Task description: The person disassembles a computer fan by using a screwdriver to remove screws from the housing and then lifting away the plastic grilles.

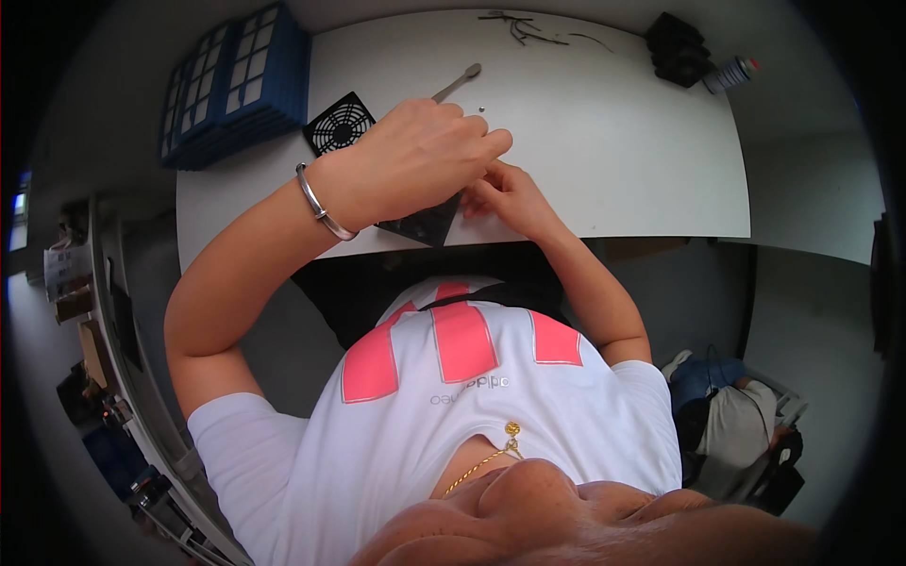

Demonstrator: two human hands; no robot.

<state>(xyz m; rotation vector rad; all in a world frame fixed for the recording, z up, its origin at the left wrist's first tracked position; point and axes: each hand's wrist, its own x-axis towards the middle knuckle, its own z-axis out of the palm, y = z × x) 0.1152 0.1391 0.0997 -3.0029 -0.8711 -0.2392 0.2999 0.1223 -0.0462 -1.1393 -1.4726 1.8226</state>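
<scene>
My left hand (415,153), a silver bangle on its wrist, is curled closed over the near left part of the white table. Its fingertips meet those of my right hand (512,200), whose fingers are bent in a pinch. Whatever is between them is hidden. Beneath my hands lies a flat dark square part (427,224), mostly covered, with my right fingers at its right edge. A black fan guard (340,124) with a ringed grille sits just left of my left hand. Beyond the knuckles rests a grey brush-like tool (461,81), and a small metal piece (481,109) lies near it.
Blue trays with white panels (231,80) are stacked at the table's left. Black cables (521,30) lie along the far edge. Black square parts (678,49) and a spray can (729,74) stand at the far right corner. Shelving (142,415) runs along the left.
</scene>
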